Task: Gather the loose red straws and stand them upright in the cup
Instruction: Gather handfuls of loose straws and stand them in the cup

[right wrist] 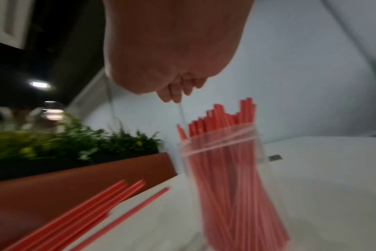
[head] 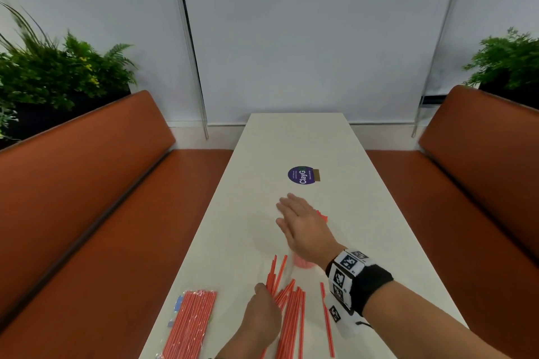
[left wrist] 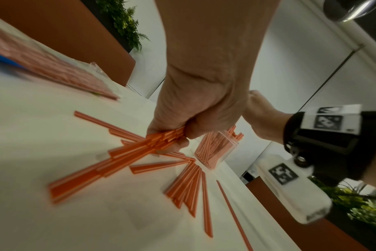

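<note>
Several loose red straws [head: 293,320] lie fanned on the white table [head: 291,143] near its front edge. My left hand [head: 264,309] grips a bunch of them [left wrist: 159,138] low over the table. The clear cup [right wrist: 223,169] stands upright, packed with red straws [right wrist: 221,115] that stick out above its rim. In the head view my right hand [head: 291,213] hovers over the cup [head: 303,264], fingers spread and holding nothing, hiding most of it. The cup [left wrist: 215,149] stands just beyond my left hand's [left wrist: 182,132] bunch.
A sealed clear packet of red straws [head: 189,323] lies at the table's left front edge. A round purple sticker [head: 302,174] sits farther back. Orange bench seats [head: 116,183] flank the table, with plants [head: 58,73] behind them.
</note>
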Tool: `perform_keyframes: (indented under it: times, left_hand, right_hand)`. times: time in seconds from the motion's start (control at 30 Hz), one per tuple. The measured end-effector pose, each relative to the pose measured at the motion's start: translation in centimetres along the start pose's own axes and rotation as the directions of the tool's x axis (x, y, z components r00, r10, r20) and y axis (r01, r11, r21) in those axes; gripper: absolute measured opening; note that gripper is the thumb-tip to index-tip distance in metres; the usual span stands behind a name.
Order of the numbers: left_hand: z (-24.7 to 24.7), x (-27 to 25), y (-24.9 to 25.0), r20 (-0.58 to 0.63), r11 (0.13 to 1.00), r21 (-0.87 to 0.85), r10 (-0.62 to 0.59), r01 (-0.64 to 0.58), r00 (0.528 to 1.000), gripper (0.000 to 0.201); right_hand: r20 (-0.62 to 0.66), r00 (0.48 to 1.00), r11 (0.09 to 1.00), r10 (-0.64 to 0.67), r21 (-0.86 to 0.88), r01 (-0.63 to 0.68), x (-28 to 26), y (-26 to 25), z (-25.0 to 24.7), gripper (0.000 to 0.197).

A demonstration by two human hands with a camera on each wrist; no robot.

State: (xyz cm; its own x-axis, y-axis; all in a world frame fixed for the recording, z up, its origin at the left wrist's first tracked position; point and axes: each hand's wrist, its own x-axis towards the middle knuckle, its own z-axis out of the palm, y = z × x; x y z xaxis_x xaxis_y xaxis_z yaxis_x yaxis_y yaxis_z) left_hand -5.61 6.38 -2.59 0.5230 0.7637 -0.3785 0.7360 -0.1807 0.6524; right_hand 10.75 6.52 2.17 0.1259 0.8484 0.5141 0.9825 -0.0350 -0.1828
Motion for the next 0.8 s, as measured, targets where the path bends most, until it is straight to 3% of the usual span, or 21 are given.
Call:
perform_keyframes:
  times: [0.1, 0.27, 0.4, 0.47, 0.53, 0.57, 0.63, 0.67, 0.7, 0.73, 0.8]
  left_hand:
    - [-0.4, -0.3, -0.2, -0.016, 0.996, -0.054, 0.068, -0.068, 0.998, 0.015]
    - [-1.4, -1.4, 0.6, 0.031, 0.968, -0.194, 0.166, -0.158, 0.986, 0.018]
    - [-2.4, -1.8, 1.4, 0.041, 0.938, -0.289, 0.213, -0.192, 0.976, 0.022]
    - [-2.8, -1.8, 1.7, 0.013, 0.923, -0.325, 0.225, -0.209, 0.974, 0.025]
    - [-3.4, -1.8, 2.2, -0.036, 0.898, -0.381, 0.224, -0.220, 0.974, 0.026]
    - [-3.7, -1.8, 2.5, -0.082, 0.878, -0.414, 0.227, -0.240, 0.970, 0.025]
    - [-4.7, -1.9, 3.5, -0.200, 0.829, -0.464, 0.246, -0.312, 0.949, 0.020]
    - [-5.1, -1.9, 4.0, -0.256, 0.805, -0.476, 0.260, -0.355, 0.931, 0.019]
    - [-5.4, -2.1, 4.5, -0.300, 0.780, -0.484, 0.278, -0.397, 0.912, 0.018]
    - [-5.6, -2.2, 5.0, -0.334, 0.757, -0.489, 0.295, -0.432, 0.895, 0.017]
    - [-5.5, -2.4, 5.7, -0.371, 0.728, -0.493, 0.319, -0.476, 0.872, 0.017]
  right_hand:
    - [0.104, 0.988, 0.982, -0.117, 0.159, 0.100, -2.0, -2.1, -0.2, 0.045]
    - [0.374, 0.927, 0.954, 0.034, 0.264, -0.142, -4.0, -3.0, 0.6, 0.044]
    - [0.413, 0.910, 0.937, 0.045, 0.298, -0.182, -3.8, -4.4, -0.1, 0.042]
    - [0.393, 0.917, 0.860, 0.072, 0.442, -0.257, -3.6, -5.1, -1.0, 0.043]
    - [0.374, 0.897, 0.648, 0.238, 0.627, -0.433, -3.6, -5.7, -1.9, 0.049]
    - [0.404, 0.845, 0.503, 0.350, 0.680, -0.534, -3.8, -6.0, -2.2, 0.051]
    - [0.587, 0.654, 0.142, 0.477, 0.683, -0.716, -4.9, -6.6, -2.3, 0.054]
    - [0.707, 0.545, -0.051, 0.451, 0.630, -0.775, -5.6, -6.9, -2.1, 0.057]
    - [0.796, 0.462, -0.180, 0.392, 0.559, -0.809, -6.3, -7.3, -2.1, 0.062]
    - [0.847, 0.408, -0.262, 0.342, 0.502, -0.824, -6.9, -7.5, -2.0, 0.066]
    - [0.875, 0.370, -0.427, 0.312, 0.478, -0.768, -7.6, -7.5, -1.4, 0.072]
